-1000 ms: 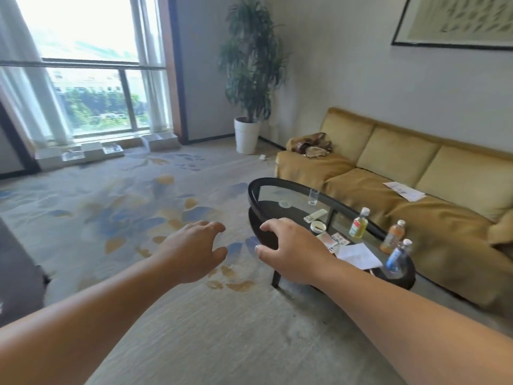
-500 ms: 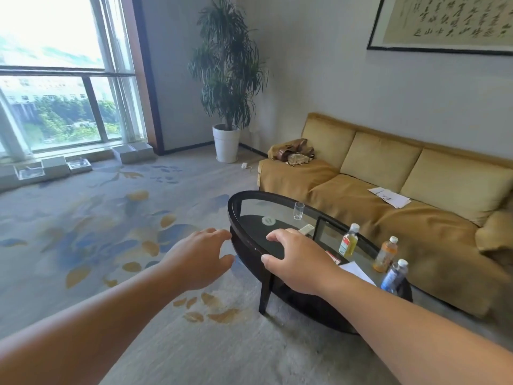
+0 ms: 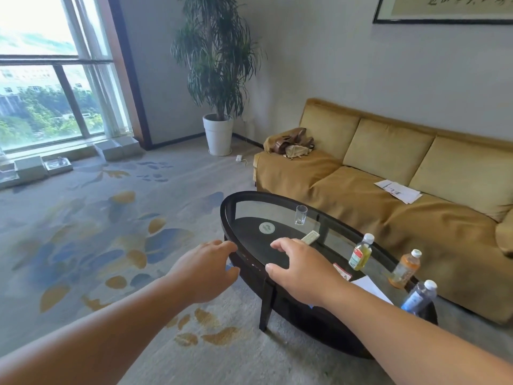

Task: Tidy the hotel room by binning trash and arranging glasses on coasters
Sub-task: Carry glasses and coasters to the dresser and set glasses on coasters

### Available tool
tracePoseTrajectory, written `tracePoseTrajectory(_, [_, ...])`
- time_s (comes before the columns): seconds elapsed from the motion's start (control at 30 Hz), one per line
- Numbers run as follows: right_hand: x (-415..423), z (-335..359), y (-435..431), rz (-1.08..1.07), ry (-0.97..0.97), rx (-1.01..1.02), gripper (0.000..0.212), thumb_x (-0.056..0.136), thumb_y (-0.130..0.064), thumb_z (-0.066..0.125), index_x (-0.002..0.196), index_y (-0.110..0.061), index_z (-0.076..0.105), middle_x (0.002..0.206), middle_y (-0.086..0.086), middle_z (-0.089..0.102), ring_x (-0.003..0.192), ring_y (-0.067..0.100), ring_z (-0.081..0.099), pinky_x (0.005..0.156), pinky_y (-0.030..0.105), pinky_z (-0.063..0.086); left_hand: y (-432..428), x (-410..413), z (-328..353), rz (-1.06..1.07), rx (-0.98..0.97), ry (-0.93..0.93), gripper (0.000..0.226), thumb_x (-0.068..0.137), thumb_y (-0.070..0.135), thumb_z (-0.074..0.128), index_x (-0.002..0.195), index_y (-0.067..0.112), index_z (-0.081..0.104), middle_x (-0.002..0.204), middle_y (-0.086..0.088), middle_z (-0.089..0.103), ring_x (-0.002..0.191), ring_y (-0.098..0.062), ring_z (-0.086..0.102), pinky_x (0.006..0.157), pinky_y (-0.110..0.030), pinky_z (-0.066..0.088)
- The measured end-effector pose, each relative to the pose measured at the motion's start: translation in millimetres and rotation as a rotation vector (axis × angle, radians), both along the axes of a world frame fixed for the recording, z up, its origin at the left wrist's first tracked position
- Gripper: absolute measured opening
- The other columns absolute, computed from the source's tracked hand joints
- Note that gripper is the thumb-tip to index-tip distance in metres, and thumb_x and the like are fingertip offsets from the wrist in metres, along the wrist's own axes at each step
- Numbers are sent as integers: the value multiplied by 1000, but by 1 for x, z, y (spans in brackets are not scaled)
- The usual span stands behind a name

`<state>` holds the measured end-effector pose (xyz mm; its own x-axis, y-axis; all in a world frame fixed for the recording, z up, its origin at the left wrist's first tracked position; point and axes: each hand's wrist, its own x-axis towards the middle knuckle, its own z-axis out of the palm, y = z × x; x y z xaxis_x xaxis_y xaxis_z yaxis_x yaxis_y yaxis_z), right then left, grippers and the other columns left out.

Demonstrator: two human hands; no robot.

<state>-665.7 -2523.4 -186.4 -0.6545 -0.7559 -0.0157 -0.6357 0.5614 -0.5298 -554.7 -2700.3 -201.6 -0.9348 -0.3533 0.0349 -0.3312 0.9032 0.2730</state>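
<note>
An oval glass-topped coffee table with a dark rim stands in front of a sofa. On it are a clear empty glass, a round coaster, a white remote, three plastic bottles: yellow, orange and blue, a small card and a white paper. My left hand hovers just left of the table rim, fingers loosely curled, holding nothing. My right hand hangs over the table's near part, fingers relaxed and empty.
A mustard sofa runs behind the table, with papers on a seat and a brown bag at its left end. A potted plant stands in the corner. Patterned carpet spreads left toward the window.
The view has moved closer to the table and turned right. Both hands stay stretched forward and empty, now nearer the table's rim.
</note>
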Motion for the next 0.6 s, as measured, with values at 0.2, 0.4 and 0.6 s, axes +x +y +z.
tracePoseTrajectory(0.2, [-50,2,-72,-106,26,7,51,89,-47,52,136,-29,44,139,-8,46,122,13,49,93,29,43,-84,-67,-7,-70,20,16,50,91,46,50,139,32,42,132,7,54,117,-15,53,93,-31,48])
tracePoseTrajectory(0.4, [-87,-2,-131,-181,1,29,46,90,-46,52,133,-31,45,137,-10,47,117,9,50,85,22,39,-151,-119,-17,-140,55,-8,52,90,48,51,139,33,41,134,7,53,119,-16,53,93,-32,49])
tracePoseTrajectory(0.6, [-129,-22,-172,-235,-39,88,47,89,-46,52,133,-31,46,134,-9,47,110,11,52,85,27,46,-199,-170,-35,-178,88,-43,52,90,48,50,139,32,41,133,6,53,119,-16,52,93,-33,49])
